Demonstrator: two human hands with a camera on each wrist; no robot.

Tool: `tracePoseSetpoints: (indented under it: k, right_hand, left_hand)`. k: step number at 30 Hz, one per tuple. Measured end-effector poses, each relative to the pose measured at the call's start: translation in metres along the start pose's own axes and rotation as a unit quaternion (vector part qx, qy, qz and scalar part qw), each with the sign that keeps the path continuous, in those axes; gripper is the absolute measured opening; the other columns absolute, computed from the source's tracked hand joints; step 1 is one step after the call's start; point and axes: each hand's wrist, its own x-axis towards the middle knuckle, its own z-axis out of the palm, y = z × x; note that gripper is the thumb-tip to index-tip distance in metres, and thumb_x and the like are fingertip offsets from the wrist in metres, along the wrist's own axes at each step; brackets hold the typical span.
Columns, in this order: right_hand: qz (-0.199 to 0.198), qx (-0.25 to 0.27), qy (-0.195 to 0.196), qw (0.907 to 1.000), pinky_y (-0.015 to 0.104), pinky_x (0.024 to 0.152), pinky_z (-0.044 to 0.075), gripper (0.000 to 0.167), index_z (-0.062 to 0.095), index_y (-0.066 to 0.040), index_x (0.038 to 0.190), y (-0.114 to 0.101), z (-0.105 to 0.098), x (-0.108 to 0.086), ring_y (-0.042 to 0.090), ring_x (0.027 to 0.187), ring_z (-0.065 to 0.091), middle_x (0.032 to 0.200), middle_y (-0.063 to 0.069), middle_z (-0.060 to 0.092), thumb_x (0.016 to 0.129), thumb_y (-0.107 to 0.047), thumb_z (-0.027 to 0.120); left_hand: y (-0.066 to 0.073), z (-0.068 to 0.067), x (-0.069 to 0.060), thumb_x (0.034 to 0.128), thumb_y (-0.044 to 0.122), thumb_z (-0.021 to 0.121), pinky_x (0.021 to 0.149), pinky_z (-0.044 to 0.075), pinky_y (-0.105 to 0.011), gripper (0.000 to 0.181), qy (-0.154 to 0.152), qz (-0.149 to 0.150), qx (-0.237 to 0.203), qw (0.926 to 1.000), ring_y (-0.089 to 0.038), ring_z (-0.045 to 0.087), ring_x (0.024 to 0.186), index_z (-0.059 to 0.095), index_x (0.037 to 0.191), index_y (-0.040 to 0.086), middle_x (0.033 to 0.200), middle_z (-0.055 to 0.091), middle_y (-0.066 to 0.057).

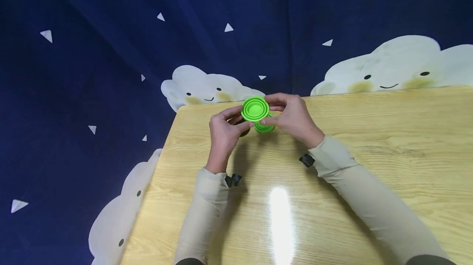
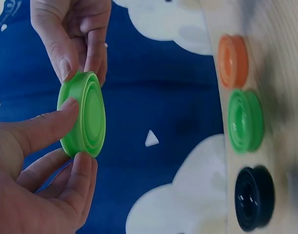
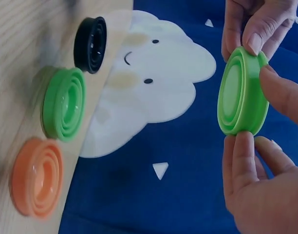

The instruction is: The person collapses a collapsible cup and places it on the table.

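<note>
Both hands hold a bright green collapsible cup (image 1: pixel 255 109), folded flat into concentric rings, above the far part of the table. My left hand (image 1: pixel 223 133) pinches its left side between thumb and fingers. On the opposite side, my right hand (image 1: pixel 293 118) grips the rim the same way. Below, a second green collapsed cup (image 2: pixel 245 121) sits on the table between an orange one (image 2: pixel 233 61) and a black one (image 2: pixel 254 198). In the head view the hands cover the orange cup and most of the black one.
The wooden table (image 1: pixel 332 183) has its far edge just beyond the cups and its left edge to the left of my left arm. A dark blue curtain (image 1: pixel 111 92) with white clouds and triangles hangs behind and to the left.
</note>
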Motion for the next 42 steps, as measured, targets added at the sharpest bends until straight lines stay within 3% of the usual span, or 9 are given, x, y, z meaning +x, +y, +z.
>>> tracePoseSetpoints:
  k: [6,15,20,24,30,37,42]
  right_hand:
    - [-0.008,-0.014,-0.027,0.9995,0.04,0.088,0.057,0.055,0.067,0.006,0.122,0.01,0.026,0.015,0.029,0.104,0.069,0.118,0.018,0.069,0.071,0.005,0.088]
    - [0.022,-0.071,-0.053,0.9958,0.036,0.09,0.057,0.06,0.064,0.004,0.129,0.03,0.067,0.037,0.029,0.108,0.067,0.125,0.016,0.066,0.075,-0.001,0.088]
    - [0.034,-0.091,-0.068,0.993,0.03,0.087,0.057,0.062,0.063,0.003,0.131,0.041,0.089,0.05,0.027,0.108,0.067,0.126,0.016,0.067,0.075,-0.001,0.088]
    - [0.049,-0.113,-0.071,0.9898,0.03,0.088,0.056,0.063,0.062,0.003,0.132,0.05,0.107,0.054,0.025,0.107,0.067,0.125,0.015,0.067,0.075,-0.001,0.088]
    - [0.054,-0.148,-0.089,0.9835,0.03,0.087,0.056,0.059,0.066,0.002,0.128,0.064,0.142,0.059,0.024,0.104,0.068,0.122,0.014,0.069,0.074,0.0,0.089]
    - [0.07,-0.202,-0.111,0.9706,0.034,0.09,0.055,0.051,0.07,0.0,0.123,0.074,0.158,0.062,0.026,0.107,0.067,0.121,0.013,0.07,0.075,-0.001,0.088]
    - [0.062,-0.228,-0.121,0.9641,0.036,0.092,0.054,0.045,0.071,0.001,0.118,0.077,0.16,0.063,0.026,0.109,0.065,0.116,0.012,0.071,0.077,-0.003,0.087]
  left_hand:
    - [-0.016,-0.018,0.006,0.0692,-0.009,0.088,0.081,0.059,-0.026,0.052,0.025,-0.006,0.023,0.9994,-0.022,0.071,0.098,0.072,0.118,-0.003,0.113,0.072,-0.013]
    - [-0.04,-0.044,0.016,0.0694,-0.015,0.085,0.079,0.058,-0.024,0.055,0.047,-0.063,0.039,0.9961,-0.025,0.07,0.102,0.069,0.121,-0.006,0.115,0.07,-0.018]
    - [-0.052,-0.055,0.022,0.0671,-0.02,0.083,0.078,0.058,-0.023,0.058,0.073,-0.084,0.065,0.9916,-0.028,0.07,0.103,0.069,0.121,-0.007,0.116,0.069,-0.02]
    - [-0.065,-0.065,0.025,0.0676,-0.02,0.082,0.083,0.058,-0.025,0.057,0.075,-0.096,0.093,0.9882,-0.03,0.069,0.104,0.069,0.122,-0.007,0.116,0.069,-0.023]
    - [-0.085,-0.084,0.024,0.0657,-0.021,0.083,0.087,0.057,-0.03,0.057,0.099,-0.116,0.155,0.9761,-0.029,0.07,0.102,0.07,0.119,-0.006,0.112,0.071,-0.022]
    - [-0.098,-0.089,0.025,0.0639,-0.016,0.086,0.092,0.055,-0.036,0.063,0.08,-0.149,0.171,0.9705,-0.03,0.068,0.104,0.068,0.123,-0.006,0.112,0.07,-0.023]
    - [-0.103,-0.087,0.027,0.0636,-0.016,0.087,0.091,0.055,-0.039,0.061,0.074,-0.148,0.181,0.9695,-0.031,0.067,0.103,0.069,0.122,-0.006,0.109,0.071,-0.023]
